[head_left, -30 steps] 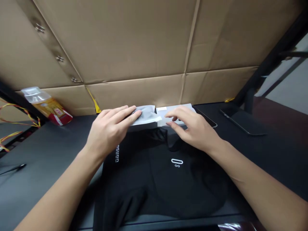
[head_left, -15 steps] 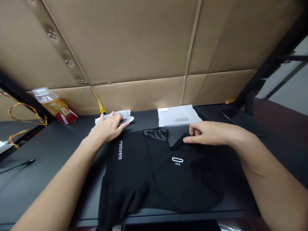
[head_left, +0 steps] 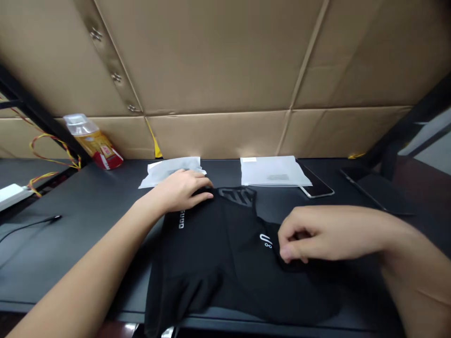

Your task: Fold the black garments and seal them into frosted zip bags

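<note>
A black garment (head_left: 207, 244) with white lettering and a grey striped patch lies spread on the dark desk, its lower left part hanging over the front edge. My left hand (head_left: 185, 190) rests on its upper left edge, fingers loosely bent and thumb apart, covering some letters. My right hand (head_left: 299, 234) is closed in a pinch on the fabric to the right of the white mark, where the cloth is folded over. Just behind my left hand lies a crumpled white pouch (head_left: 158, 170). A flat white pouch (head_left: 275, 171) sits farther right, behind the garment.
A phone (head_left: 317, 185) lies partly under the flat pouch. A dark flat object (head_left: 377, 190) is at right. At back left, a yellow and red bottle (head_left: 97, 143) leans near coiled wires (head_left: 52, 136). A black cable (head_left: 31, 225) lies left; cardboard (head_left: 218, 61) walls the back.
My right hand has moved toward me, drawing the garment's upper right edge down into a fold. My left hand has shifted from the crumpled pouch onto the garment. The view has shifted slightly.
</note>
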A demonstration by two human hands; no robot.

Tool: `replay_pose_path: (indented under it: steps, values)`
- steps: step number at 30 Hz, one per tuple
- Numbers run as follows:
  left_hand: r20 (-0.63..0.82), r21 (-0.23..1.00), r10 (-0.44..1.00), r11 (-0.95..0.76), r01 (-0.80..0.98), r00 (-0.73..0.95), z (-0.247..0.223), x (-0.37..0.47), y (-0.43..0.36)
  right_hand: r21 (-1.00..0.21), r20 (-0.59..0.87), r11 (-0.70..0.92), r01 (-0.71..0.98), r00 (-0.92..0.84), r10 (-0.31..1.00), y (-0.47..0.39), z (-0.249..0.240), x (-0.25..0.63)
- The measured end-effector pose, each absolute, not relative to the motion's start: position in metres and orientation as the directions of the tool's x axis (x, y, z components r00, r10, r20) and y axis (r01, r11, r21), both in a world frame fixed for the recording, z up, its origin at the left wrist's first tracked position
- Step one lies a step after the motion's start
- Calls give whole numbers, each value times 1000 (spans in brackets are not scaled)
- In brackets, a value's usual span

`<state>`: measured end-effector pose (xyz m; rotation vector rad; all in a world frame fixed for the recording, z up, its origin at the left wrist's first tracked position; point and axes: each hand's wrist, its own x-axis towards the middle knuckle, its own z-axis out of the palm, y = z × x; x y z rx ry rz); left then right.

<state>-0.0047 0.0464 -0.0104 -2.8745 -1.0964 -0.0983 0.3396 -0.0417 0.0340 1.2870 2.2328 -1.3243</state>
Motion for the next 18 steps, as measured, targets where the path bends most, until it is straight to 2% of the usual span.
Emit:
replay_pose_path:
  steps: [3, 5, 7, 9, 11, 13, 16, 18]
  values:
    - [43, -47, 685, -726, 686, 727, -7, -11, 48, -726, -464, 131, 675, -621, 632, -24, 20, 340]
    - [38, -39, 682, -730, 683, 731, -6, -10, 47, -784, -240, 189, 591, -570, 786, -10, 4, 337]
    - [43, -22, 668, -743, 669, 743, -5, -6, 45, -744, 40, 312, 590, -426, 904, 1, -16, 330]
    - [43, 2, 662, -749, 663, 748, -5, -2, 42, -626, 213, 395, 673, -340, 916, 8, -37, 319]
    - [33, 28, 670, -742, 670, 742, -6, 0, 41, -529, 258, 443, 724, -360, 897, 10, -51, 307]
    - [30, 39, 683, -730, 682, 730, -6, 1, 41, -497, 266, 474, 726, -393, 880, 9, -54, 299]
    - [42, 19, 691, -722, 691, 721, -6, -1, 41, -467, 316, 467, 750, -352, 881, -2, -38, 301]
    - [44, -3, 691, -722, 692, 722, -7, -1, 42, -408, 300, 443, 798, -341, 891, -17, -22, 314]
